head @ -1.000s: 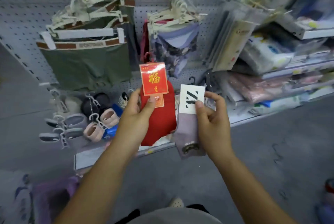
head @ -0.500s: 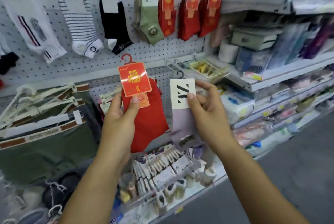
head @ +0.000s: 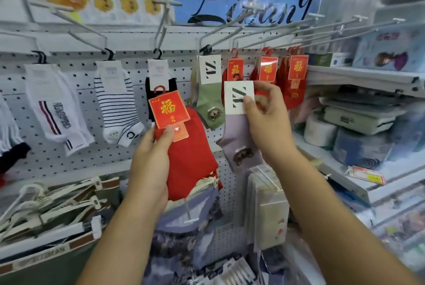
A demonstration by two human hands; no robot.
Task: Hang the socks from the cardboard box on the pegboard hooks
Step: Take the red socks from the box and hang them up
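Note:
My left hand (head: 149, 165) grips a pair of red socks (head: 190, 158) by its red card with gold lettering, held up in front of the pegboard (head: 73, 156). My right hand (head: 266, 124) pinches the white card of a lilac sock (head: 239, 144) with a bear patch, just below the upper row of hooks (head: 220, 39). On that row hang a green sock (head: 210, 105) with the same white card and several red sock packs (head: 296, 73). The cardboard box is out of view.
White, striped and black socks (head: 117, 105) hang to the left on the pegboard. Underwear on hangers (head: 53, 213) fills the lower left. Shelves (head: 368, 78) with packaged goods stand at the right. Long bare hook arms jut out overhead.
The view has tilted up from the floor and lower racks to the top sock row. Both hands have risen with their socks; the lilac sock is now close under the green sock's hook.

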